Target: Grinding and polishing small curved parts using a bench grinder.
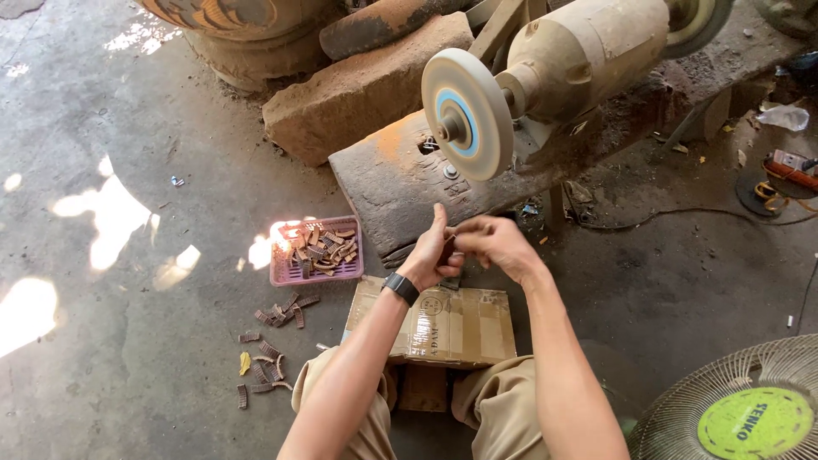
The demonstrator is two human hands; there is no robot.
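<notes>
Both hands together at centre: left hand (433,255) touching right hand (494,243), a small piece (447,249) pinched between them. At 12 o'clock from them, buffing wheel (467,113) on the motor (588,55), mounted on a bench (400,183). At 6 o'clock, cardboard box (447,324) just above the knees. At 9 o'clock, basket (316,250) with small pieces inside; at 8 o'clock, loose pieces (268,349) scattered on the floor (128,341). At 4 o'clock, fan (741,409). Behind the bench at 11 o'clock, stone block (358,94).

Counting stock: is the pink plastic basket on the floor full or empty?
Partly full: pink plastic basket holds small brown ridged pieces, rim visible.
</notes>
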